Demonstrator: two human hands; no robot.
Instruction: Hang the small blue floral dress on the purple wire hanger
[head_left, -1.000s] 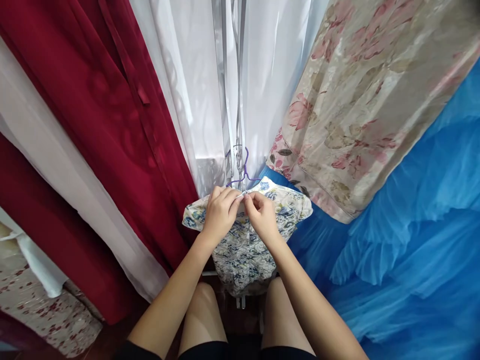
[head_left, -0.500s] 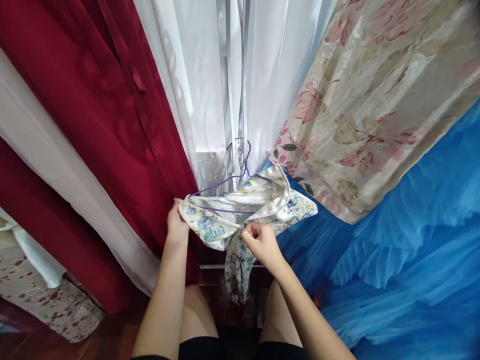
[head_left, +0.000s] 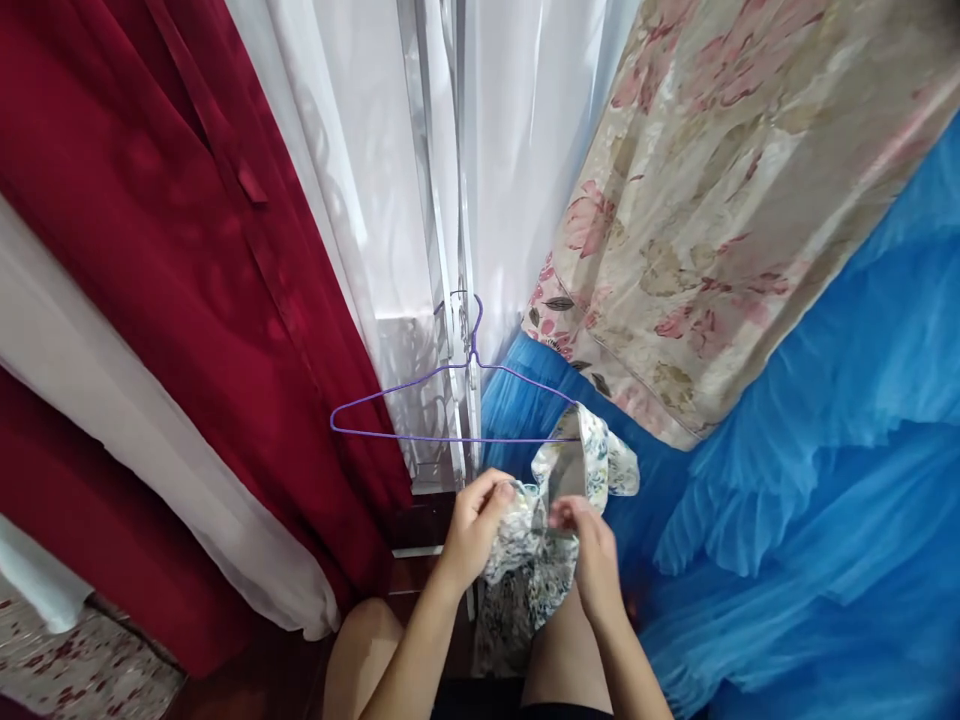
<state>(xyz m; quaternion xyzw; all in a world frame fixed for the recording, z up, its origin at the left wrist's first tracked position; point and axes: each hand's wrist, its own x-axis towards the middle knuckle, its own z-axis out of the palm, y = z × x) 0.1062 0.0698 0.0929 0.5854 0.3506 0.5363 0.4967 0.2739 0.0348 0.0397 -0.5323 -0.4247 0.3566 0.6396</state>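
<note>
A small white garment [head_left: 559, 500] with blue and yellow flowers hangs bunched between my hands. My left hand [head_left: 472, 525] is closed on its left part. My right hand [head_left: 592, 545] pinches its right part. One sleeve of the garment still drapes over the right end of a purple wire hanger [head_left: 420, 400]. The hanger's left arm is bare. Its hook sits on a silver rail post [head_left: 442, 200] above my hands.
Dark red fabric [head_left: 187, 250] with a white strip [head_left: 112, 400] hangs at the left. A sheer white curtain [head_left: 352, 150] is behind the post. A beige floral dress [head_left: 712, 180] and blue tulle [head_left: 825, 480] fill the right. My bare knees [head_left: 360, 650] are below.
The garment was closed on the hanger, then pulled open and slid off its left arm. Both hands have dropped lower and drawn together, gathering the cloth. The hanger now shows mostly bare.
</note>
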